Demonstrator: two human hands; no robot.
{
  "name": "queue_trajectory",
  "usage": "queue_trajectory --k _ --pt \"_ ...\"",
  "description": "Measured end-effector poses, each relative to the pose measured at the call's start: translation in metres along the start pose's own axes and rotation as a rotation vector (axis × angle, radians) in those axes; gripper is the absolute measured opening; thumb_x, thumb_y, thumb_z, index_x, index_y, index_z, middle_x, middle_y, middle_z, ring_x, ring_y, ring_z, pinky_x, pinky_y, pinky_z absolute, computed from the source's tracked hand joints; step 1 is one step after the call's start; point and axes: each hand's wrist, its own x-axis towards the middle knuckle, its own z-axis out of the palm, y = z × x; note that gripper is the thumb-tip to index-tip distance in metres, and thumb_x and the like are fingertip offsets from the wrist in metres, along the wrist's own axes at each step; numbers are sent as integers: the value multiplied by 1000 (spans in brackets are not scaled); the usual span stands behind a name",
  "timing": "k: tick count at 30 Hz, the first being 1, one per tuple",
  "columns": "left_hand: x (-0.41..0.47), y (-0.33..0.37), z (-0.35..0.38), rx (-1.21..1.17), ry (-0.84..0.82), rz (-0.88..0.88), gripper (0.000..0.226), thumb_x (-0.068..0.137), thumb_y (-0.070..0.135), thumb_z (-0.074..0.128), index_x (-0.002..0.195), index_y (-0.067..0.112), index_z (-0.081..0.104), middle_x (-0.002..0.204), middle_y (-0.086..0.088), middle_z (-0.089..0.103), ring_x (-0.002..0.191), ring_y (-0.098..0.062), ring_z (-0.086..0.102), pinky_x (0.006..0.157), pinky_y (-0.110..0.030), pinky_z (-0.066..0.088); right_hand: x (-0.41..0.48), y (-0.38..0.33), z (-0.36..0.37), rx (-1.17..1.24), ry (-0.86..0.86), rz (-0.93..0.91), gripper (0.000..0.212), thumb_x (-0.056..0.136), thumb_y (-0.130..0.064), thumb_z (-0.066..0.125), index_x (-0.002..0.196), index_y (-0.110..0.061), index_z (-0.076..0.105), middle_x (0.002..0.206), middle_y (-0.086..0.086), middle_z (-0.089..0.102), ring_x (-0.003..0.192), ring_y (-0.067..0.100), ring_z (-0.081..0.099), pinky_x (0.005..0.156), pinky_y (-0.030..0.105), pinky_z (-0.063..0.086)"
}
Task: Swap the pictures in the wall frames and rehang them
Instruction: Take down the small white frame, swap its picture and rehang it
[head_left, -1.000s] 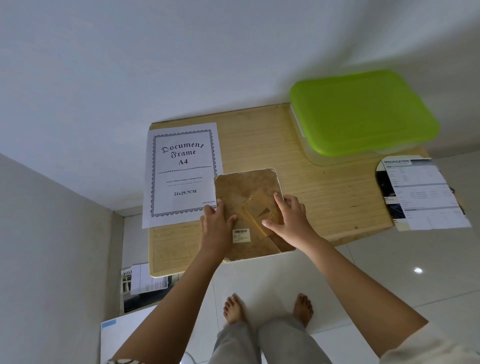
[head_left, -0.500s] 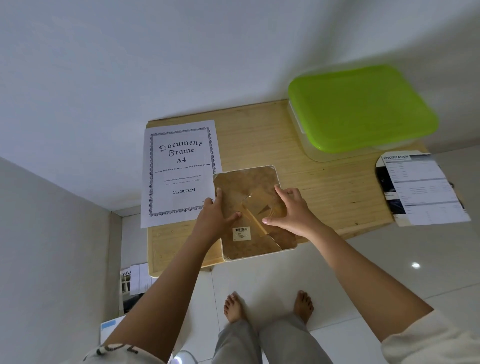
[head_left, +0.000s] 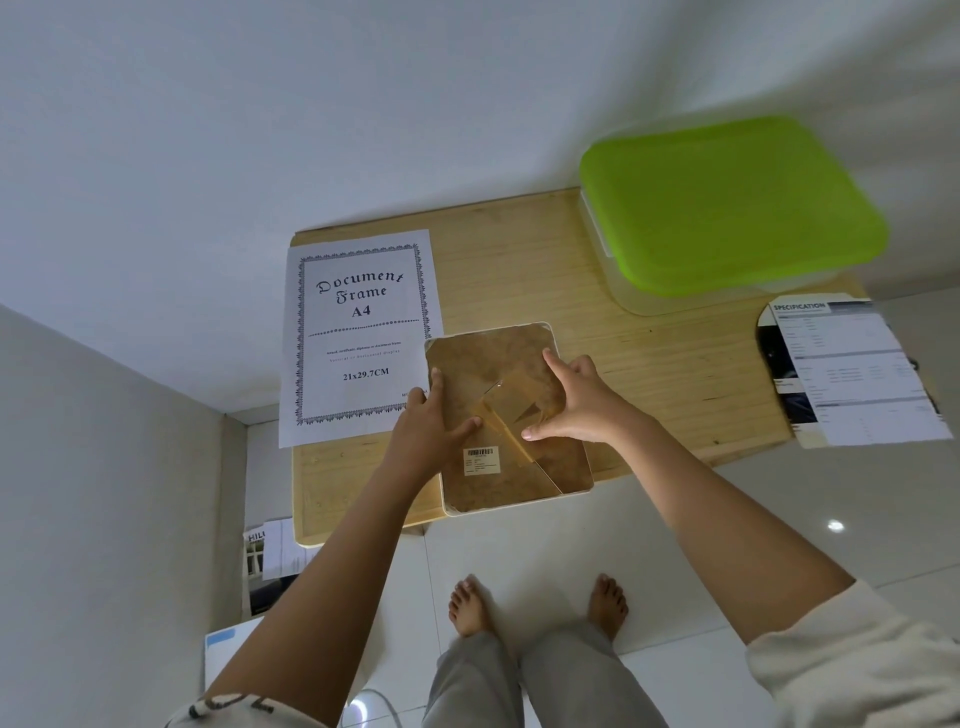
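Frame (head_left: 488, 358) lies face down over the table's (head_left: 649, 374) front edge. My left hand (head_left: 431, 431) stays flat on its left side. My right hand (head_left: 576, 405) has arched over the stand (head_left: 511, 441); pinching it or not, I can't tell. Opening the back looks next.

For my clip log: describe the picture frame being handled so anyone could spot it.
On the light wooden table, at its near edge right of the Document Frame A4 sheet, lies the picture frame, face down. Alone there it shows a brown backing board with a barcode sticker.

Left hand (head_left: 423, 427), right hand (head_left: 577, 404) on frame (head_left: 501, 486)
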Motion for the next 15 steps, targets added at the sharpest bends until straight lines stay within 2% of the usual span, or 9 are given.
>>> queue_trajectory --k 6,10,15 --pt "1 2 0 -10 -9 -5 89 85 51 55 148 20 0 134 -12 35 122 -29 43 96 -36 41 5 1 -1 12 -6 5 118 58 -44 83 146 -33 5 136 -4 21 122 20 40 98 33 39" --pt "-1 1 4 -36 5 -23 86 86 51 53 148 21 1 134 -13 33 123 -30 39 99 -39 39 1 11 3 37 46 -38 114 61 -50 80 147 -34 6 130 -3 24 120 17 39 98 31 37" --pt "-25 -6 20 -12 225 29 72 89 50 47 147 19 18 128 -10 35 118 -25 33 100 -39 34 -14 30 15 130 71 -135 101 70 -43 76 147 -26 14 140 -6 19 133 12 24 106 24 23"
